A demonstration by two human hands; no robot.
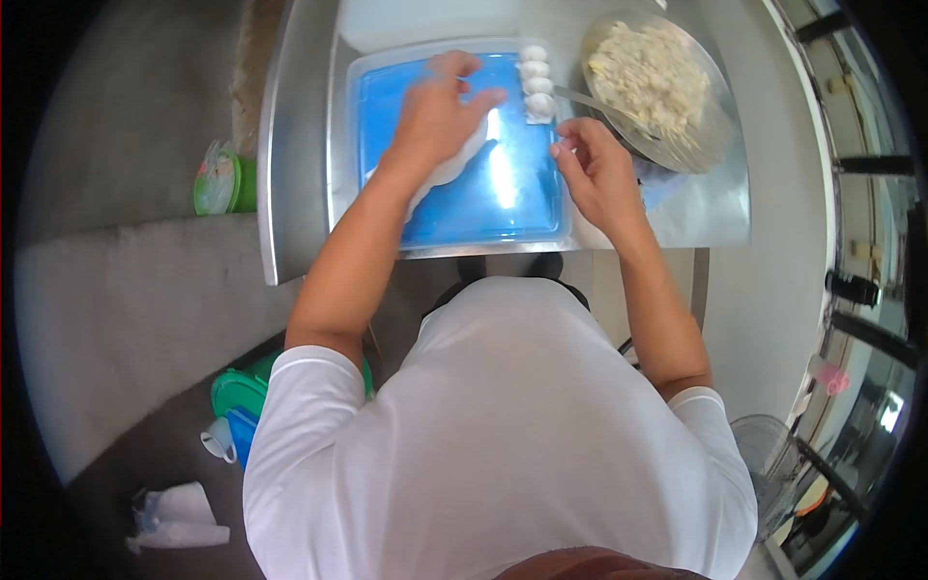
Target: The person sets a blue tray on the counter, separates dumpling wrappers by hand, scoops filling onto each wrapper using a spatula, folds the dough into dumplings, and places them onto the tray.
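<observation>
My left hand (440,121) hovers over a blue tray (387,92) with a clear rim, its thumb and fingers spread apart. Partly hidden under that hand and wrist is a white, thin, sheet-like thing (449,172); I cannot make out its kind. Several small white dumplings (536,70) stand in a row along the tray's right side. My right hand (599,169) is beside the tray's right edge, fingers loosely curled with a gap to the thumb and nothing visible between them. Just above it, a flat metal utensil (585,100) leans on a bowl (717,135) of pale chopped filling (648,77).
The tray lies on a steel table (300,155) with a raised left edge. A white container (416,21) stands behind the tray. Left of the table is a green bin (232,184) with a plastic bag. A metal-barred window (870,164) lies to the right.
</observation>
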